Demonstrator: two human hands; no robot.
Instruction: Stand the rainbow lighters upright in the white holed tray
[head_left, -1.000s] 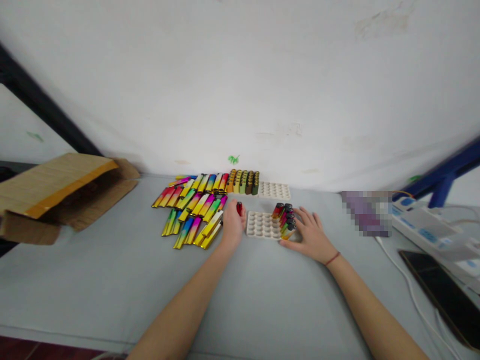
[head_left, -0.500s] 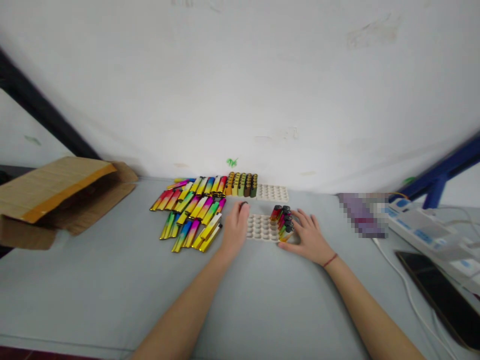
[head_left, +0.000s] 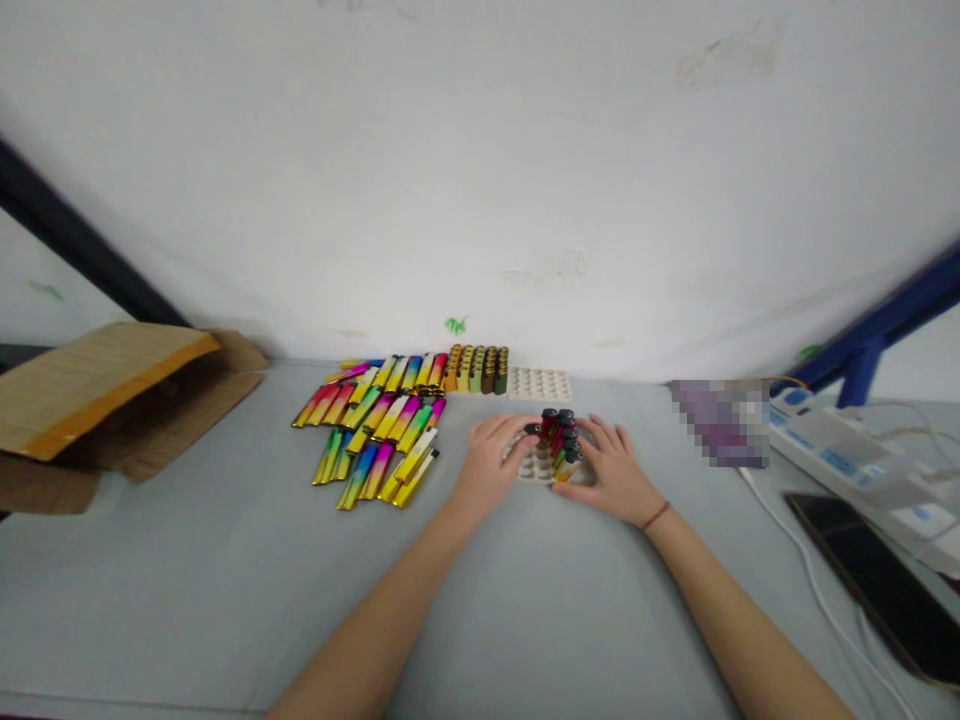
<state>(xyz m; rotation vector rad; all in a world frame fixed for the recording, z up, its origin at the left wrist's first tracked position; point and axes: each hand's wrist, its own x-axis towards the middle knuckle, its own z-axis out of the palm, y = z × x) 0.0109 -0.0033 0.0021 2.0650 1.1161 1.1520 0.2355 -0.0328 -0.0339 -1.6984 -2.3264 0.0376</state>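
My left hand (head_left: pixel 491 462) pinches a lighter (head_left: pixel 532 429) by its dark top, over the left part of a white tray with round holes (head_left: pixel 536 464). Most of that lighter is hidden by my fingers. Several upright lighters (head_left: pixel 565 444) with black tops stand in the tray's right side. Beside them rests my right hand (head_left: pixel 616 474), fingers spread, thumb near the tray's front corner and fingertips close to the lighters. To the left, many shiny rainbow-and-gold lighters (head_left: pixel 379 420) lie flat in loose rows on the grey table.
Behind, a block of upright lighters (head_left: pixel 476 369) adjoins a second white holed tray (head_left: pixel 540 384). An open cardboard box (head_left: pixel 112 400) lies at the left. On the right are a power strip (head_left: pixel 840 450), a black phone (head_left: pixel 877 580) and a white cable (head_left: pixel 806 565).
My left hand has moved right with the lighter, from the tray's left edge to over its holes near the standing lighters. My right hand stays beside them. The view has shifted slightly.
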